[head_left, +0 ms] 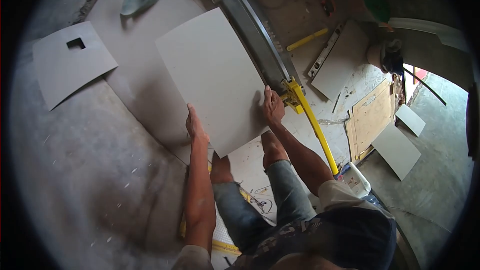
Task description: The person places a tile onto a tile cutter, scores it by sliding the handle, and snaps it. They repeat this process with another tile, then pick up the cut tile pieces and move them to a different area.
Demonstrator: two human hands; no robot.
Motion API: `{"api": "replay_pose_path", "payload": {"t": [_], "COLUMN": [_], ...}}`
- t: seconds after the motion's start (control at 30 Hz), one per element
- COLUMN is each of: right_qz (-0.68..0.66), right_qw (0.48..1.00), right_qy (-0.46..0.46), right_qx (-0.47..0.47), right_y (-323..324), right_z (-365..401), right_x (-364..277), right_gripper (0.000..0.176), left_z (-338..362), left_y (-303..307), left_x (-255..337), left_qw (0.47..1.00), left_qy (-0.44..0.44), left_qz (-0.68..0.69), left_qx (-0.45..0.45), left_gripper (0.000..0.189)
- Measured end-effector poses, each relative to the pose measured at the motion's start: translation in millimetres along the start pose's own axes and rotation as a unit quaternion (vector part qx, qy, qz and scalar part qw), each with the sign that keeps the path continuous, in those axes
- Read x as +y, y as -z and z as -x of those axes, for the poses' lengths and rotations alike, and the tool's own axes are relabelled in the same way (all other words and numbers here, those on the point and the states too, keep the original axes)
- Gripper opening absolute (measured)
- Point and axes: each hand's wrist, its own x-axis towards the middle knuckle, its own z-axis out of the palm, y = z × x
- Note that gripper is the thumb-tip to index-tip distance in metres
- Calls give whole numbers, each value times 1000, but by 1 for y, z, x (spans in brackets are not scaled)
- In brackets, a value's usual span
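A large pale grey tile [212, 75] is held between my two hands, over my knees and along the left side of a tile cutter [257, 35]. My left hand [195, 124] grips the tile's left edge near its lower corner. On the opposite edge, my right hand [273, 106] is closed on the tile, close to the cutter's yellow handle [317, 132]. The fingers of both hands are partly hidden beneath the tile. The cutter's long metal rail runs beside the tile's upper right edge.
To the left lies a tile with a square cutout [75, 72]. A spirit level [326, 50] rests by another tile [342, 65] at right. Further right are a wooden board [370, 117], cut tile pieces [398, 151] and a white container [356, 180]. A yellow stick [307, 39] lies beyond the cutter.
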Motion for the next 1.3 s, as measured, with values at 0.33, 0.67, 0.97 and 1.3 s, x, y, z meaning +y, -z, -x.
{"api": "replay_pose_path", "payload": {"t": [0.33,0.67,0.97,1.3], "right_qz": [-99,-89,118,-401], "right_qw": [992,984,960,899], "right_qy": [38,135,231,90], "right_qx": [65,77,108,-151], "right_y": [-124,-155,-141,-122], "right_z": [-172,-303,-257,-158], "right_x": [62,107,141,183], "right_gripper": [64,65,75,62], "left_z": [-221,-342,-355,-335], "left_y": [-56,-126,-173,-212], "left_x": [-79,-135,-149,-158], "left_qw": [991,987,986,990], "left_qy": [-48,-29,-14,6], "left_qz": [-124,-155,-166,-139], "left_qx": [36,30,-1,-14], "left_gripper": [81,101,97,92]}}
